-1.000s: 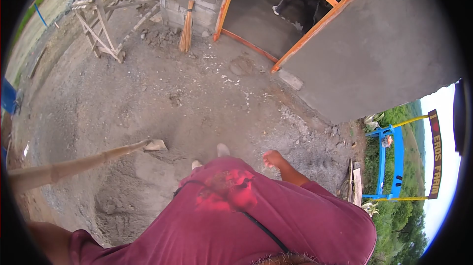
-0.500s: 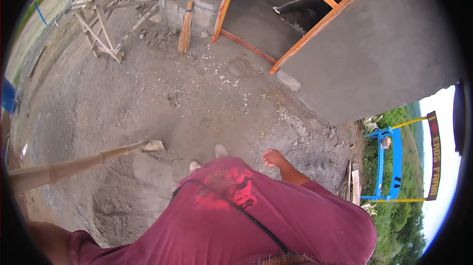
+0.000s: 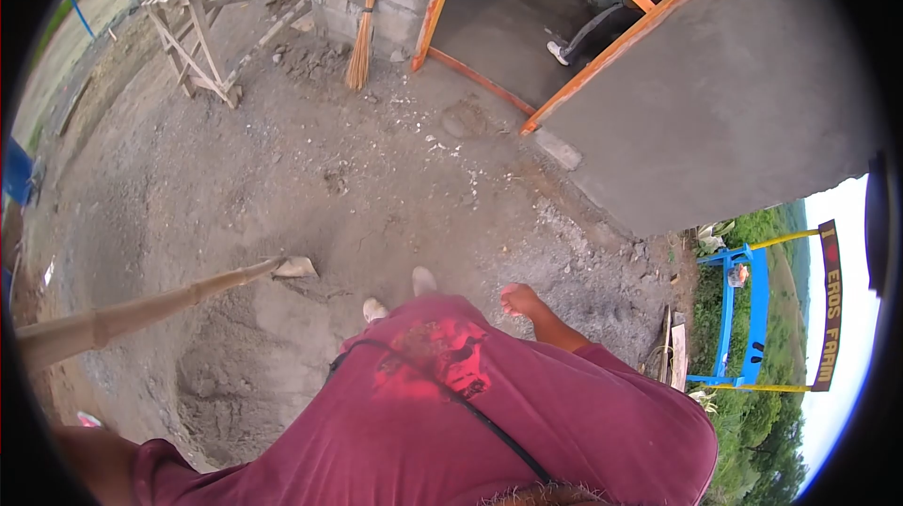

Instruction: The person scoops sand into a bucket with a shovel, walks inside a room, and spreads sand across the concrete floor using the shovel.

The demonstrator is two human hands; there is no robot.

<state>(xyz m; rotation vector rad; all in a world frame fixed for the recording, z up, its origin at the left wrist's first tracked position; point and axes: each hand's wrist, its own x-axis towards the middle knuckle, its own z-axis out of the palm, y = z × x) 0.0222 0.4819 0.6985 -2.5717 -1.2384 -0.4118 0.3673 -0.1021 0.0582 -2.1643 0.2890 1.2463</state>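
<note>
My right hand (image 3: 517, 300) hangs in front of my maroon shirt, above the gravelly ground, its fingers curled in. Nothing shows in it. Of my left side only the forearm (image 3: 94, 457) appears at the lower left edge; the hand is out of the picture. Above that forearm a long bamboo pole (image 3: 141, 313) slants in from the left, ending in a flat pale piece (image 3: 296, 267) close to the ground. Whether my left hand grips the pole is not visible. My shoes (image 3: 424, 280) stand on the grey ground.
Ahead is an orange door frame (image 3: 529, 120) in a plastered wall (image 3: 715, 92), with a person (image 3: 611, 22) inside. A stick broom (image 3: 360, 45) leans by the block wall. Wooden trestles (image 3: 193, 40) stand at upper left, a blue frame (image 3: 748, 318) at right.
The view has shifted slightly, so the doorway and broom sit a little farther right. More of the person inside shows. My right hand and the pole have hardly moved.
</note>
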